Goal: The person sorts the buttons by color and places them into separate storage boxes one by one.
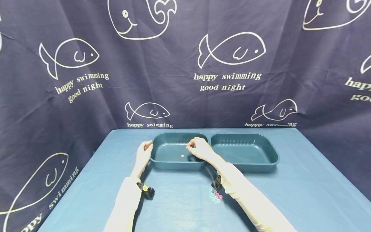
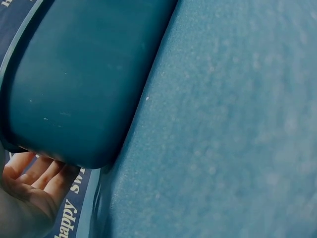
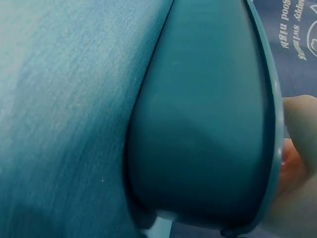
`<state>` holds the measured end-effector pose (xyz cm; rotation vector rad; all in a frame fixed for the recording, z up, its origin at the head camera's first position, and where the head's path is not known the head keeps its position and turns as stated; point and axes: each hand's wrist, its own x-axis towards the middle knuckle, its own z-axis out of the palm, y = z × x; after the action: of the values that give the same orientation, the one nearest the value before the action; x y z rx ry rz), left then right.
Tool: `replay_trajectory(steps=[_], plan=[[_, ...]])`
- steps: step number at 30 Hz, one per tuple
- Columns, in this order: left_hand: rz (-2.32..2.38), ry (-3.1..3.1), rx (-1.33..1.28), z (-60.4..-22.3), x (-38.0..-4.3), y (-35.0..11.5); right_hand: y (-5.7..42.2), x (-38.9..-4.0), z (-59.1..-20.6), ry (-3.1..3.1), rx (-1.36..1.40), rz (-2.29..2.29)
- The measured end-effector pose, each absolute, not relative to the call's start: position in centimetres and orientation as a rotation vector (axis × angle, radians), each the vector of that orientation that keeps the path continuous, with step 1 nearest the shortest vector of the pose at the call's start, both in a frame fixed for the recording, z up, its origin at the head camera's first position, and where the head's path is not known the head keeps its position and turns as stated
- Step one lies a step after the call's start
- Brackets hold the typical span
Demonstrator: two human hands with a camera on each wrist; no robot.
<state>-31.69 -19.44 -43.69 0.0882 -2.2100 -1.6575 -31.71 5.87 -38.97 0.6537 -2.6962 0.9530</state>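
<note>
My left hand [image 1: 144, 154] grips the left end of a dark teal bin [image 1: 176, 165], its fingers [image 2: 45, 173] against the end wall just below the rim. My right hand [image 1: 200, 149] is over the right part of this same bin, thumb and forefinger curled toward each other. Whether a small bead sits between those fingertips, I cannot tell. A tiny pink ring-shaped bead [image 1: 182, 155] shows inside the bin, below and left of the right fingertips. In the right wrist view, the bin's rim partly hides the right hand [image 3: 297, 153].
A second teal bin [image 1: 255, 167] stands end to end with the first, on its right. Several pink, pale and turquoise ring beads [image 1: 215, 195] lie in a cluster on the blue table [image 1: 179, 206], beside the right wrist's camera. A dark printed curtain [image 1: 185, 106] hangs behind.
</note>
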Motion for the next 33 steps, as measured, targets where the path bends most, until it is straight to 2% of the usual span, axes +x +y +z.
replay_trajectory(steps=[23,33], plan=[[-1.619,-2.263,0.133,-43.5,-31.5,-19.3,8.9,-28.2,-38.2,-2.501,0.796,1.068],[-1.623,-2.259,0.144,-43.4,-31.5,-19.4,10.0,-26.6,-37.8,-2.497,0.756,1.112]])
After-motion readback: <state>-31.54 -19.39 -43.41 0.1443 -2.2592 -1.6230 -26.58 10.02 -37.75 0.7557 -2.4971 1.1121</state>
